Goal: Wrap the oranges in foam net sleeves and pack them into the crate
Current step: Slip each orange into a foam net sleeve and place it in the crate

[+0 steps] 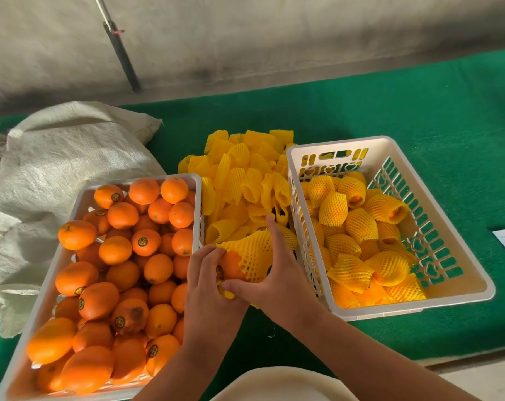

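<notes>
1. Orange [231,267] is mid-wrap, held just above the bench between the two crates, w/ a foam net sleeve [252,253] pulled about halfway over it; the end toward the left hand is bare.
2. Left hand [206,282] has its grip curled round the bare end of the fruit. Right hand [277,273] pinches the sleeve, thumb under and fingers over, stretching it.
3. Step in hand, I'd say: drawing the net on fully.
4. Next move calls for sliding the sleeve over the bare end, then setting the fruit in the crate [459,298] on the right, already partly filled w/ wrapped oranges [361,227].
5. Around: loose sleeves pile [245,175] behind, supply crate [51,285] of bare oranges at left, woven sack [66,157] beyond it.
</notes>
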`<state>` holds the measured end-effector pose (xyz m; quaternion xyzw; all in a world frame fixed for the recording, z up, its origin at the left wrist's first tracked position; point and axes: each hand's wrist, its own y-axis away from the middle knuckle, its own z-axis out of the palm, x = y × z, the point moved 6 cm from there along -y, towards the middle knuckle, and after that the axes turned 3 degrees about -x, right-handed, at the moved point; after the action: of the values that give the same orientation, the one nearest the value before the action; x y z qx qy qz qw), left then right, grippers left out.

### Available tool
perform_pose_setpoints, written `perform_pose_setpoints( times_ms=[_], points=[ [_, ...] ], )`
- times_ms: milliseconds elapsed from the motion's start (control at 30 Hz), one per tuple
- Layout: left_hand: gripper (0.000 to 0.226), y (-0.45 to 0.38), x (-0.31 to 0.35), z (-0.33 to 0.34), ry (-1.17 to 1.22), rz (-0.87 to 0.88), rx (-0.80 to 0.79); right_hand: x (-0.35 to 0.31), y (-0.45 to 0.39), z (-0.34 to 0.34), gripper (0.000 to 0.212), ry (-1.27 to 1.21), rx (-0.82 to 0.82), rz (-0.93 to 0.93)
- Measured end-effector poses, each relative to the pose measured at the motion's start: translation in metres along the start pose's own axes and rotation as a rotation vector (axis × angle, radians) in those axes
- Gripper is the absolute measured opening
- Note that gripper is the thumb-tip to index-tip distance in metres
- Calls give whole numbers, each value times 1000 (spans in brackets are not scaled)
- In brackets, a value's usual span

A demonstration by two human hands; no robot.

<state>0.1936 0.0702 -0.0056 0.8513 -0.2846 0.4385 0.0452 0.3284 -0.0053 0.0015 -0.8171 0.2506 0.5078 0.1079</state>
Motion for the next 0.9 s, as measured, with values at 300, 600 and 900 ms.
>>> perform_pose_setpoints(
  times_ms=[300, 600, 900],
  points=[
    [84, 2, -2, 8, -85, -14, -40, 3, 1, 2, 120, 8, 42, 27],
    [82, 6, -4, 9, -41, -34, -32, 12, -2, 2, 110, -51, 97, 121],
    [50, 12, 4, 8, -100, 81, -63, 25, -6, -6, 109, -120, 116, 180]
  ],
)
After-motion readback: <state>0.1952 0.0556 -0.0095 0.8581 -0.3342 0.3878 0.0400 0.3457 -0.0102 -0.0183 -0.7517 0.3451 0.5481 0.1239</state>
